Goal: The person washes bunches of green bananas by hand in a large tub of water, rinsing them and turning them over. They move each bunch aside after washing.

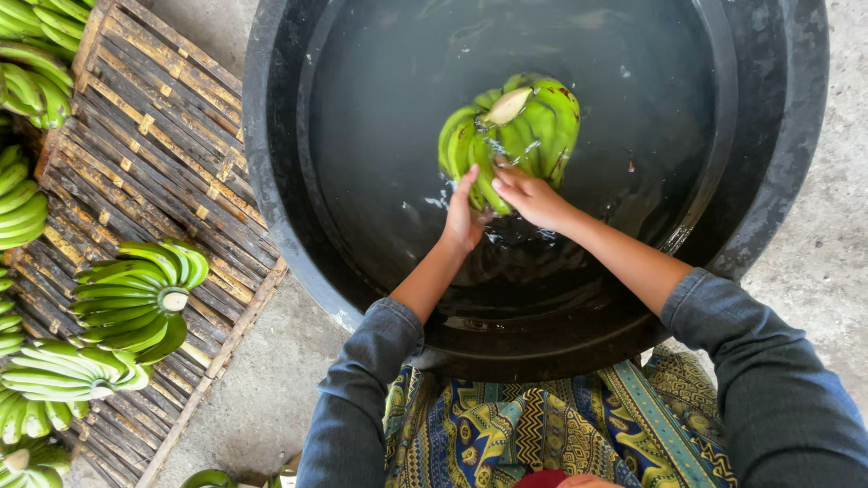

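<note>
Head view: both hands grip one bunch of green bananas (514, 136) half sunk in water inside a big black tub (778, 163). Left hand (464, 217) wraps the bunch's near-left fingers, right hand (527, 194) lies closed over the near-right side, touching it. Cut stalk end faces up, just beyond the grip. Water splashes around the fingers. Well left of the grip, outside the tub, more green bunches (136, 294) sit on a slatted bamboo rack (163, 136).

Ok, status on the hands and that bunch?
Left hand and right hand both on green banana bunch, in water of black tub. Nothing in the way.
</note>
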